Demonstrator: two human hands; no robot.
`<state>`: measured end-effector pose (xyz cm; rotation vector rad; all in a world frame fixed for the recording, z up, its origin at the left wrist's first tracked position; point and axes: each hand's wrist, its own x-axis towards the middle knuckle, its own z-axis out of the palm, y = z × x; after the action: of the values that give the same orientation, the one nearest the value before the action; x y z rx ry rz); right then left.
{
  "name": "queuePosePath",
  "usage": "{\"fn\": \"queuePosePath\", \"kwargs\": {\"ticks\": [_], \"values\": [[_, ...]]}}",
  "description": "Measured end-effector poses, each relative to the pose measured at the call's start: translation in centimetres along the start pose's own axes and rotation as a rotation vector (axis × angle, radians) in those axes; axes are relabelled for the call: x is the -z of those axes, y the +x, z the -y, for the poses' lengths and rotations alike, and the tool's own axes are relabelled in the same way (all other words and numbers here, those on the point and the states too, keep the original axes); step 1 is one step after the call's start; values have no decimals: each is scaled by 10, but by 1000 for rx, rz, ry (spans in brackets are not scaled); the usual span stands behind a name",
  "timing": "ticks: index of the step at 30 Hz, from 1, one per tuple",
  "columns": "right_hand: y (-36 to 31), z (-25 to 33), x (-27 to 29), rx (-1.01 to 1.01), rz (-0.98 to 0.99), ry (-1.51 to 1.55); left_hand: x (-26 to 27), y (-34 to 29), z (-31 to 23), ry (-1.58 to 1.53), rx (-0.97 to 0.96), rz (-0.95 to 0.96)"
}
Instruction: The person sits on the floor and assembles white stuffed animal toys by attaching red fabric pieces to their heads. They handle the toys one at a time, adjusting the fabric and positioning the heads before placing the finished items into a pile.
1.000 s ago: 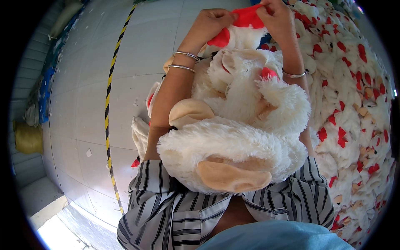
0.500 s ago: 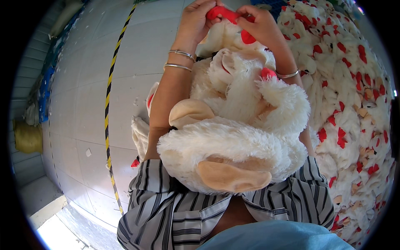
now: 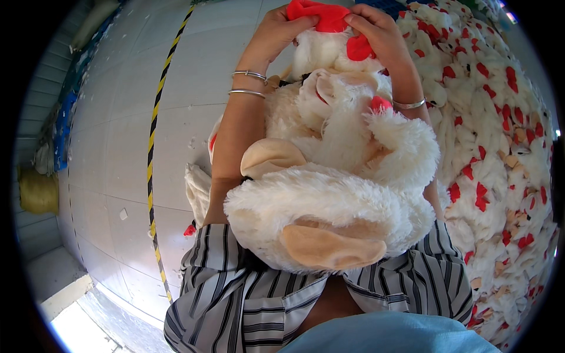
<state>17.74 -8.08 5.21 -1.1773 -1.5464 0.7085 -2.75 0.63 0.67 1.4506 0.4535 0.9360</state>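
A red cloth piece (image 3: 331, 17), joined to white plush, is stretched between my two hands at the top of the view. My left hand (image 3: 281, 30) pinches its left edge. At the right edge, my right hand (image 3: 376, 32) grips the same cloth between thumb and fingers. Just below hangs a second red patch (image 3: 358, 48) on the white fur. A large cream plush toy skin (image 3: 329, 200) with beige ear-like pieces (image 3: 332, 247) lies limp over my lap and between my forearms. Its folds hide much of its shape.
To my right spreads a big heap of white plush pieces with red and beige parts (image 3: 488, 165). On the left, black-and-yellow tape (image 3: 154, 135) runs along the pale tiled floor (image 3: 118, 147). A yellowish bundle (image 3: 39, 190) sits at the far left.
The red cloth has gone from bunched up to spread wide and flat. My hands have drawn slightly apart, the right one moving to the right.
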Motion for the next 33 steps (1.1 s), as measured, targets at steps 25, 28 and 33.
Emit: {"fn": "queuePosePath", "kwargs": {"ticks": [25,28,33], "values": [[1,-12,-10,-177,48,-110,-20,16,19,196,-215,-112],[1,-17,-8,-187,45,-28,-28,7,14,96,-176,-5],[2,-24,-10,-157,54,-7,-23,6,5,239,0,-1]]}}
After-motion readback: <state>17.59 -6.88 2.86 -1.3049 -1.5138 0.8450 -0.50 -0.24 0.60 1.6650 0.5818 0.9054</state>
